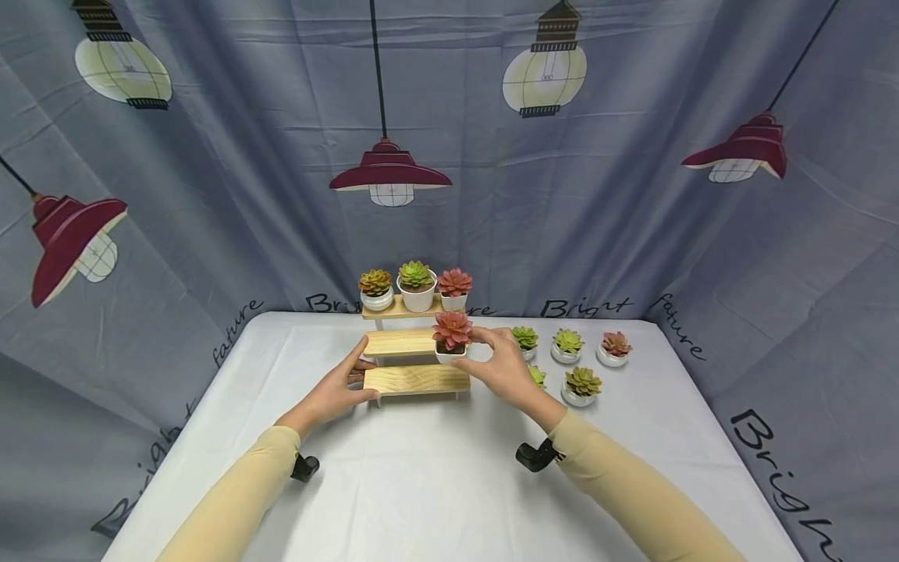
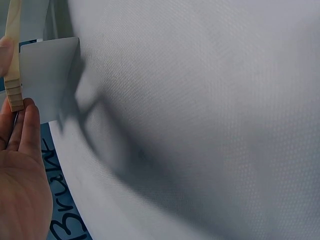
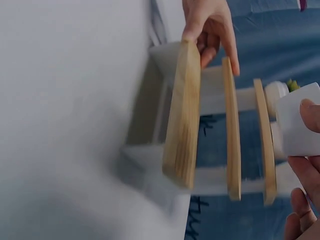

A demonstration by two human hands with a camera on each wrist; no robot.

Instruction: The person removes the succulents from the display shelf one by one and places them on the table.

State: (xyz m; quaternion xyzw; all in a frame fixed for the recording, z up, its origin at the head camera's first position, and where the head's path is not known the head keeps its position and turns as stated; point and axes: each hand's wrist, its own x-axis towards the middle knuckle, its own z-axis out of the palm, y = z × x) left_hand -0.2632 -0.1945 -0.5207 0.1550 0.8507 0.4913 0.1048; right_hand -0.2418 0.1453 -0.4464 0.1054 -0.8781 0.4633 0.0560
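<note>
A three-tier plant stand has pale wooden planks, with its bottom plank nearest me. At the stand's left end my left hand grips that plank, thumb on one side and fingers on the other. My right hand pinches the white square pot of a red succulent over the right end of the middle plank. In the right wrist view the white pot shows between thumb and fingers. Three potted succulents stand along the top tier: an orange-green one, a green one and a red one.
Several small potted succulents stand on the white table right of the stand, among them a reddish one and an olive-green one. My right forearm passes just in front of them. A blue-grey curtain hangs behind the table.
</note>
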